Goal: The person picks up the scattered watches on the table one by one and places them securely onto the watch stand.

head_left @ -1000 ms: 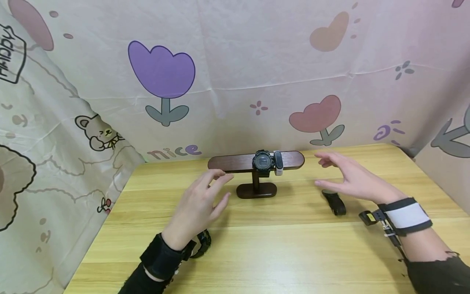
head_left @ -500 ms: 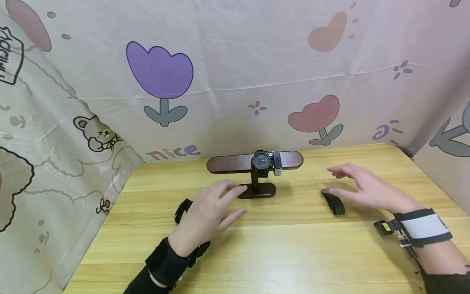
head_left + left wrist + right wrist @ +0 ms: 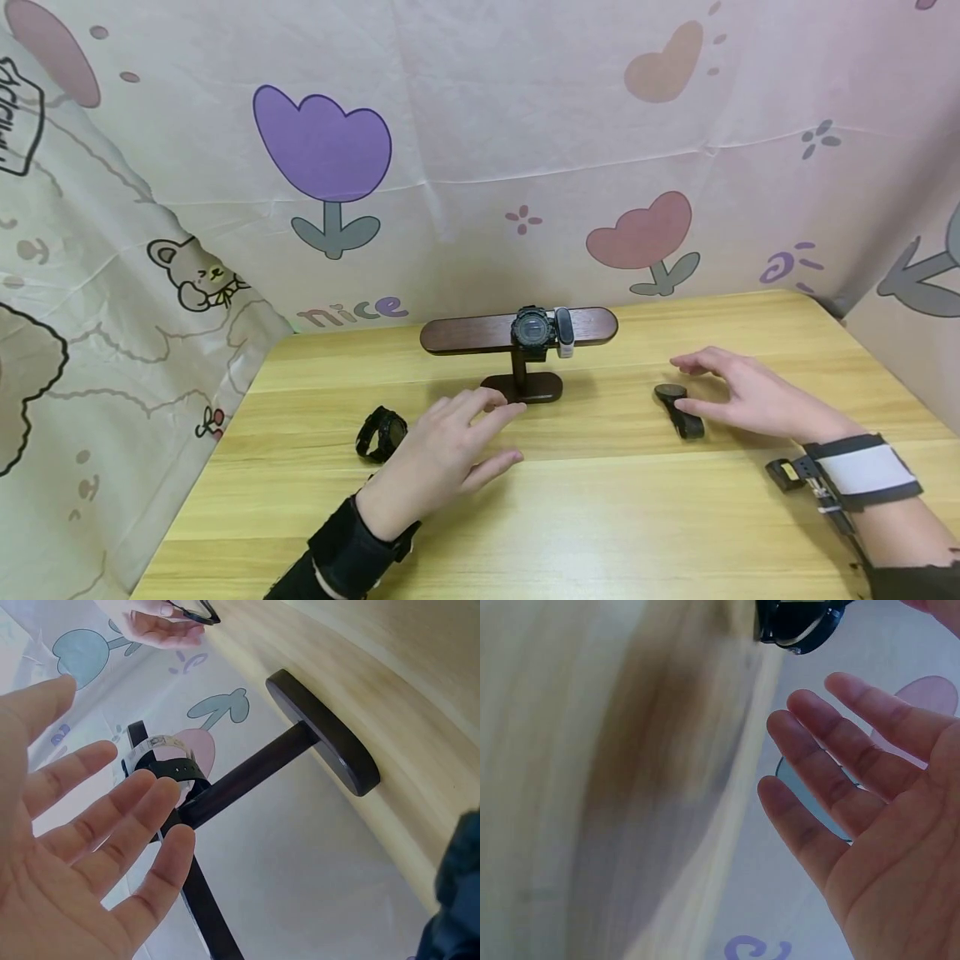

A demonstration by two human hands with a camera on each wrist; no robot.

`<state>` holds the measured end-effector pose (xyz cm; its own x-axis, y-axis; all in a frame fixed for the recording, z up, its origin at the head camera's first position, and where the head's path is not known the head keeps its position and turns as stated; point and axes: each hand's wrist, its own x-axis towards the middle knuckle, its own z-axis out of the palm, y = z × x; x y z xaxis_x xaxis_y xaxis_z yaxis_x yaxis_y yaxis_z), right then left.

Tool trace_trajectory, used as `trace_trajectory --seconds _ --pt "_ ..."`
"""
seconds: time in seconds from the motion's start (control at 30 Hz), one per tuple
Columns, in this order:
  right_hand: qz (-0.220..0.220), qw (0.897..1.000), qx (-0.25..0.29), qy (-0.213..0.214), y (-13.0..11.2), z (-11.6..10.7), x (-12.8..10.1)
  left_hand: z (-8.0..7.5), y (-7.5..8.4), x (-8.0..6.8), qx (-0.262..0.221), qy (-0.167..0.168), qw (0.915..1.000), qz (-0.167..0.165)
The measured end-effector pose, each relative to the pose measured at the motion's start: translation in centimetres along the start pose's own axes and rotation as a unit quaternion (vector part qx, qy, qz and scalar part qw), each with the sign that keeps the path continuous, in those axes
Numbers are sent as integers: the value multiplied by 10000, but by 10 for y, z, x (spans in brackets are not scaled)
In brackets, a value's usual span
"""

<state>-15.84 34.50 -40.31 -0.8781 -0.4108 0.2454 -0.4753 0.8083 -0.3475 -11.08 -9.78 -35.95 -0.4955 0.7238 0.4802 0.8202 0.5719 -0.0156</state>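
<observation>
Only overhead: third watch visible.

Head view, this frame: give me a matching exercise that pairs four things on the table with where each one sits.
Things:
1. black round watch
2. white band
3. dark watch by the left hand
4. dark watch by the right hand

Places:
A. lying flat on the table, right of the stand
B. on the stand's crossbar, at its middle
C. lying on the table, left of the stand's base
D. on the crossbar, just right of the round watch

Pairs: 1-B, 2-D, 3-C, 4-A
</observation>
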Motion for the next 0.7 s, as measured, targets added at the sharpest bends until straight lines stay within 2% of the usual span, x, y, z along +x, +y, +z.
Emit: trace_trajectory --seconds 0.37,0.7 --pt "99 9995 36 -300 -1 5 -1 -1 1 0 -23 -68 10000 -11" --pt "3 9997 -47 -243 1 5 -4 1 1 -1 -38 -175 9998 -32"
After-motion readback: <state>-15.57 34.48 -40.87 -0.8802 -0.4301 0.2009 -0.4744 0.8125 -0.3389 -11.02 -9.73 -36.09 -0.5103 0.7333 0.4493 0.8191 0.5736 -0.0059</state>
